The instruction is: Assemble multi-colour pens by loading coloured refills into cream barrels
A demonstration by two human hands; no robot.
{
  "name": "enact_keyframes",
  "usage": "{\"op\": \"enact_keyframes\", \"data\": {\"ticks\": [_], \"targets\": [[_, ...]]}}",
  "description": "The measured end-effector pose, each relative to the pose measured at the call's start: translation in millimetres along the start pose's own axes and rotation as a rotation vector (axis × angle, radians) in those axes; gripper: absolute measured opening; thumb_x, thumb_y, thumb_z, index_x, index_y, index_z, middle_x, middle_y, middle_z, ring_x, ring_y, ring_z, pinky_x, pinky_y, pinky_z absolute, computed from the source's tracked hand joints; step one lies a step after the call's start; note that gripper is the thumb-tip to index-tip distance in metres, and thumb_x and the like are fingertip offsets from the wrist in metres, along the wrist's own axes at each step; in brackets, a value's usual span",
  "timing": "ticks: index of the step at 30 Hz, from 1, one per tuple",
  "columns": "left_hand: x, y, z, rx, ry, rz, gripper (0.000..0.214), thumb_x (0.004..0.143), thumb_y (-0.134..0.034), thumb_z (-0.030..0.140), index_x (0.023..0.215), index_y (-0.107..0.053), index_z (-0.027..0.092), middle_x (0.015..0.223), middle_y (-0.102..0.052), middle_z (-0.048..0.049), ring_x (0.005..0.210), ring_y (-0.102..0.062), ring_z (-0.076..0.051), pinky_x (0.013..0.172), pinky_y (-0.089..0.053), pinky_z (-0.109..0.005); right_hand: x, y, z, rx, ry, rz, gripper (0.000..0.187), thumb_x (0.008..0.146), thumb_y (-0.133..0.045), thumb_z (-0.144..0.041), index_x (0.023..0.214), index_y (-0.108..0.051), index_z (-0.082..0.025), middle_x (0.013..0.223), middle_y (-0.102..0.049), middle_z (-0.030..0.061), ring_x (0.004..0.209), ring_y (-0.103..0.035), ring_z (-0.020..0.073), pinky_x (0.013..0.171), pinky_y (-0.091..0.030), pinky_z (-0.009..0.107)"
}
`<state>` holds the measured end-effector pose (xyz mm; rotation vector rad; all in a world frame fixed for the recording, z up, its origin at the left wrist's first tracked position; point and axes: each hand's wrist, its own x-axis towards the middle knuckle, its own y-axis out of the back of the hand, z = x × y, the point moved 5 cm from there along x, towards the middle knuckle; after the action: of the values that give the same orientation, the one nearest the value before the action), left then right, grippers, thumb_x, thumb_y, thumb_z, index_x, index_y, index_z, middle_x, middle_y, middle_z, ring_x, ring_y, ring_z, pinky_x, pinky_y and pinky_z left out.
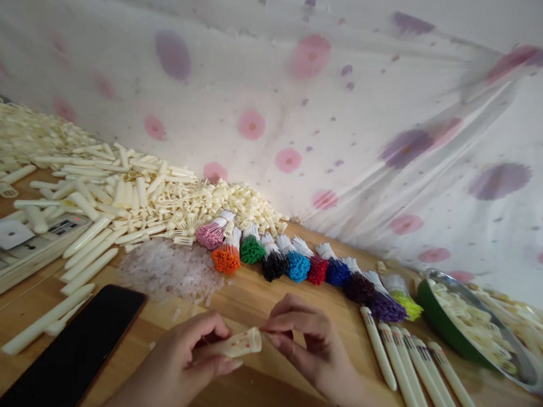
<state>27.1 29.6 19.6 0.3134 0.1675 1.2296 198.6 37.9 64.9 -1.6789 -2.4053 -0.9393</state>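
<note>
My left hand (194, 354) is closed around a cream plastic pen part (239, 344), its round open end pointing right and small reddish marks on its side. Close to that end is my right hand (310, 341), thumb and fingertips pinched together. Something small and dark seems to sit in the pinch, too small to name. Beyond the hands runs a row of bundled white pen refills with coloured tips, among them orange (226, 257), black (273, 265), light blue (297, 265) and purple (388, 303). Several multicolour pens (413, 371) lie to the right of my right hand.
A black phone (77, 345) lies at left, near a power strip (28, 250). Cream pen barrels and slotted parts (150, 194) are heaped behind, with a pile of clear small pieces (172, 271) in front. A green bowl (450, 324) of cream parts stands right. A flowered sheet (280, 91) hangs behind.
</note>
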Motion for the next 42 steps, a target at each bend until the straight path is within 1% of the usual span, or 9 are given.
{"op": "enact_keyframes", "data": {"ticks": [3,11,17,23,25,30,34,38,42], "targets": [[0,-0.8,-1,-0.103,0.015,-0.032,0.004,0.074,-0.062,0.022,0.076,-0.060,0.025,0.071,-0.064,0.0054,0.068,-0.062,-0.013,0.061,-0.050,-0.021,-1,6,-3,0.030,-0.049,0.033,0.010,0.081,-0.063,-0.024,0.076,-0.071,-0.020,0.070,-0.060,0.0034,0.066,-0.056,0.0141,0.057,-0.043,0.025],[2,-5.2,1,-0.153,0.013,-0.079,0.004,0.074,-0.062,0.023,0.078,-0.062,0.024,0.072,-0.066,0.0040,0.070,-0.064,-0.014,0.061,-0.051,-0.022,-7,-1,-22,-0.090,-0.068,0.009,0.012,0.081,-0.062,-0.018,0.079,-0.073,-0.023,0.072,-0.061,0.0025,0.066,-0.055,0.0129,0.055,-0.041,0.023],[1,-8.7,-2,-0.164,0.026,-0.073,0.008,0.072,-0.063,0.018,0.076,-0.062,0.024,0.072,-0.066,0.0034,0.069,-0.064,-0.015,0.061,-0.051,-0.023,-5,-2,-20,-0.132,-0.076,-0.040,0.014,0.080,-0.063,-0.013,0.078,-0.073,-0.023,0.069,-0.061,0.0014,0.066,-0.055,0.0121,0.056,-0.040,0.022],[1,-10.8,-6,-0.198,0.127,-0.087,0.008,0.073,-0.063,0.018,0.078,-0.062,0.024,0.079,-0.068,0.0029,0.077,-0.065,-0.016,0.066,-0.052,-0.022,-4,-3,-18,-0.139,-0.094,-0.038,0.016,0.077,-0.065,-0.008,0.074,-0.073,-0.021,0.068,-0.060,0.0008,0.065,-0.055,0.0114,0.058,-0.040,0.022],[0,-10.5,-6,-0.186,0.125,-0.077,0.009,0.073,-0.063,0.018,0.078,-0.061,0.025,0.080,-0.067,0.0035,0.077,-0.065,-0.015,0.065,-0.052,-0.021,-4,-3,-19,-0.137,-0.111,-0.044,0.017,0.075,-0.065,-0.007,0.073,-0.074,-0.021,0.067,-0.060,0.0013,0.064,-0.055,0.0117,0.057,-0.039,0.021],[-3,-8.0,-6,-0.025,0.037,-0.043,0.011,0.075,-0.059,0.018,0.082,-0.060,0.026,0.079,-0.066,0.0038,0.074,-0.065,-0.015,0.057,-0.052,-0.018,-6,-5,-12,-0.098,-0.178,-0.035,0.020,0.071,-0.066,-0.004,0.071,-0.075,-0.021,0.066,-0.059,0.0011,0.059,-0.052,0.0112,0.049,-0.036,0.020],[-3,-5.4,-1,0.132,-0.142,0.009,0.010,0.081,-0.055,0.019,0.087,-0.058,0.027,0.083,-0.066,0.0034,0.075,-0.065,-0.014,0.059,-0.053,-0.018,-7,-6,-3,-0.058,-0.234,-0.002,0.018,0.071,-0.066,-0.005,0.070,-0.074,-0.021,0.066,-0.059,0.0010,0.060,-0.054,0.0116,0.049,-0.036,0.020],[-5,-3.1,2,0.193,-0.273,0.053,0.015,0.083,-0.053,0.016,0.090,-0.056,0.028,0.085,-0.065,0.0040,0.078,-0.066,-0.013,0.067,-0.054,-0.019,-5,-7,-6,-0.092,-0.167,-0.006,0.016,0.075,-0.065,-0.008,0.069,-0.073,-0.021,0.067,-0.060,0.0014,0.062,-0.054,0.0123,0.052,-0.037,0.021],[-6,-1.6,1,0.186,-0.266,0.065,0.015,0.082,-0.054,0.015,0.090,-0.057,0.027,0.086,-0.066,0.0031,0.077,-0.067,-0.013,0.067,-0.055,-0.019,-3,-7,-17,-0.199,-0.025,-0.033,0.018,0.082,-0.060,-0.012,0.070,-0.071,-0.020,0.066,-0.061,0.0019,0.065,-0.054,0.0130,0.062,-0.039,0.025]]}}
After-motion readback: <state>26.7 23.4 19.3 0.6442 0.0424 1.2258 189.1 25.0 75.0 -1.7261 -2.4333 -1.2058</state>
